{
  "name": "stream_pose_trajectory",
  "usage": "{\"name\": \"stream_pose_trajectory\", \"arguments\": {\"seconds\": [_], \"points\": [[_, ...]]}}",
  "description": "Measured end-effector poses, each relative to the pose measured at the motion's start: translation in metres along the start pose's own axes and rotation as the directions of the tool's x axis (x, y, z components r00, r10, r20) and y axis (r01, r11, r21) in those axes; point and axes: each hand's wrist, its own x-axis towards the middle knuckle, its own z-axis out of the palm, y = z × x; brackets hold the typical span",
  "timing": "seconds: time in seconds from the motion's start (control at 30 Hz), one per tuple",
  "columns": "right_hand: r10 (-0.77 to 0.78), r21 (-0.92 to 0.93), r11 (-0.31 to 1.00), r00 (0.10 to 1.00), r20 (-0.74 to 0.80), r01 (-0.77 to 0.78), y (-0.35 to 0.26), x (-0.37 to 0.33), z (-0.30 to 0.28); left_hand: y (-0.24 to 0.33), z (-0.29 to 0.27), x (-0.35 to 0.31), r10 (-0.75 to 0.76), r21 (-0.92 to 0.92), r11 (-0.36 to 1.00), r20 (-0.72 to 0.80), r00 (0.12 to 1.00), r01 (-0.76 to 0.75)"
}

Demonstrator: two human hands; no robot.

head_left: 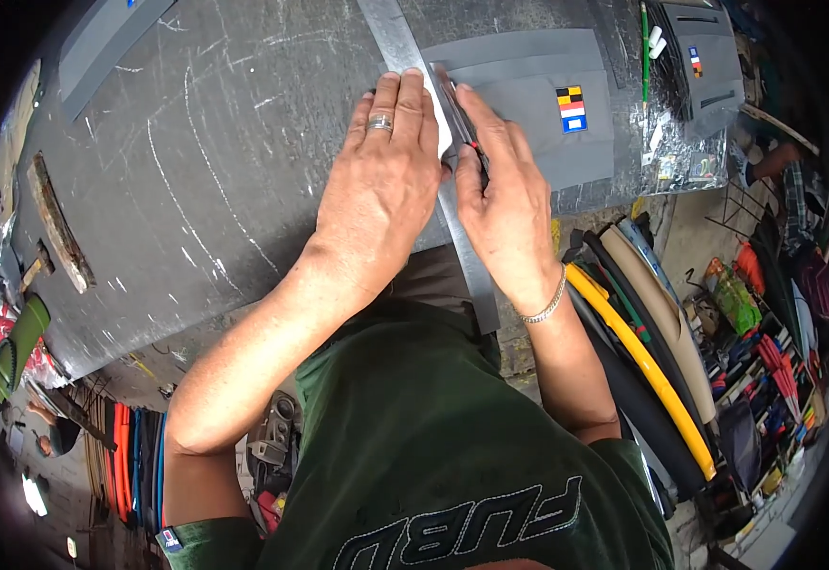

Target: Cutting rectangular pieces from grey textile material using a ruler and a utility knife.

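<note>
Fingers [386, 100] of the left hand [376, 180] lie straight and close together, palm down, over a metal ruler [394, 33], the forearm slanting in from below. Just to their right, the right hand [508, 185] rests on edge, its fingers drawn narrow around a slim dark tool [457, 109] beside the ruler. Beneath the fingers spreads a dark, scuffed surface [244, 190]; well below and right of them, a yellow roll [647, 366] and a beige roll [669, 323] line a cluttered room. Counted: 1 grey sheet [509, 66] under and right of the right fingers, bearing 1 coloured patch [572, 109]; farther right, 1 green pencil [644, 52] and 2 white pieces [657, 41]; far left of the fingers, 1 wooden stick [61, 223]; 1 ring [379, 122]; 1 bracelet [547, 299].
</note>
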Motion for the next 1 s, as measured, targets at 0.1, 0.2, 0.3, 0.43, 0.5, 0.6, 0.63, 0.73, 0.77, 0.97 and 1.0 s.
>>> {"name": "stream_pose_trajectory", "arguments": {"seconds": [0.1,0.2,0.3,0.43,0.5,0.6,0.63,0.73,0.77,0.97,1.0], "points": [[0.012,0.012,1.0,1.0,-0.015,-0.011,0.0009,-0.0023,0.0019,0.0,0.001,-0.001,-0.017,-0.035,0.999,-0.004,1.0,0.016],[0.01,0.009,1.0,1.0,-0.003,-0.01,0.0018,-0.001,0.0003,-0.0001,0.0027,-0.0009,-0.018,-0.044,0.999,-0.015,1.0,0.017],[-0.004,-0.006,1.0,1.0,0.02,0.004,0.0004,0.0017,-0.0013,0.0001,0.0045,-0.0014,-0.035,-0.091,0.995,-0.045,0.998,0.031],[0.005,-0.013,1.0,1.0,0.027,-0.005,0.001,0.0017,-0.0002,-0.0006,0.0033,-0.0006,-0.02,-0.046,0.999,-0.029,0.999,0.019],[0.002,-0.009,1.0,1.0,0.026,-0.002,0.0001,0.0023,-0.0007,-0.0007,0.0035,-0.0007,-0.024,-0.061,0.998,-0.036,0.999,0.022],[-0.012,-0.006,1.0,1.0,0.028,0.012,0.0,0.0029,-0.0014,-0.0006,0.0032,-0.001,-0.029,-0.075,0.997,-0.052,0.998,0.025],[-0.023,-0.006,1.0,0.999,0.03,0.023,0.0002,0.0032,-0.0017,-0.0008,0.0031,-0.0009,-0.025,-0.059,0.998,-0.047,0.999,0.022],[-0.008,-0.036,0.999,0.999,0.045,0.01,-0.0006,0.004,-0.0024,-0.0007,0.0039,-0.0009,-0.022,-0.043,0.999,-0.046,0.999,0.02],[-0.007,-0.037,0.999,0.999,0.047,0.008,-0.0004,0.0039,-0.0021,-0.0005,0.0043,-0.0008,-0.022,-0.041,0.999,-0.051,0.998,0.02],[-0.008,-0.051,0.999,0.999,0.05,0.01,-0.0012,0.003,-0.0018,-0.0003,0.0068,-0.0009,-0.021,-0.038,0.999,-0.067,0.998,0.019],[-0.008,-0.057,0.998,0.999,0.049,0.011,-0.0016,0.003,-0.0016,-0.0005,0.007,-0.0009,-0.022,-0.038,0.999,-0.066,0.998,0.019]]}}
